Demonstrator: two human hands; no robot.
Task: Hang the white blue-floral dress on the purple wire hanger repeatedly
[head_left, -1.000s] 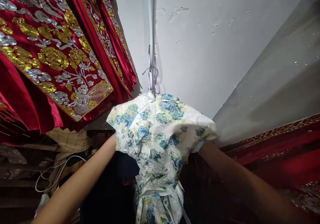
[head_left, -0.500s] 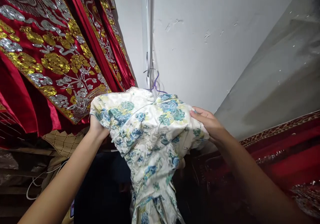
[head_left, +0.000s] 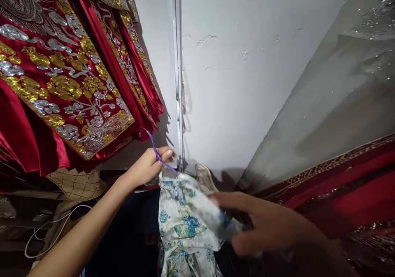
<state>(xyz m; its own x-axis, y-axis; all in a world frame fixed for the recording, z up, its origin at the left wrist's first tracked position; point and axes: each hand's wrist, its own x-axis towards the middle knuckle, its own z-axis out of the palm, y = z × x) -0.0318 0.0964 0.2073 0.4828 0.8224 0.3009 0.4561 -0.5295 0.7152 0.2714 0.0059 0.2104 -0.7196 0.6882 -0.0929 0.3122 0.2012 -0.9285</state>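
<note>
A white dress (head_left: 185,223) with blue, green and yellow flowers hangs in front of me, its upper part bunched and turned sideways. From its neck rises a purple hanger (head_left: 156,150). My left hand (head_left: 152,166) is closed on the hanger near the base of its hook, with thumb and fingers pinched together. Beside the dress's right side, my right hand (head_left: 262,221) is smeared by motion. Its thumb and forefinger are spread apart around the blurred sleeve, and its other fingers cannot be made out.
Red garments (head_left: 92,91) with gold and silver embroidery hang at the upper left. A narrow metal strip (head_left: 175,63) runs down the pale wall (head_left: 234,83). On the right is a sheer grey covering (head_left: 327,112) above red fabric (head_left: 364,178). A shoe (head_left: 203,176) and a white cable (head_left: 29,244) show below.
My left hand has let go of the dress's left shoulder and taken hold of the hanger. The dress has come lower and folded sideways. My right hand has moved down from the right sleeve.
</note>
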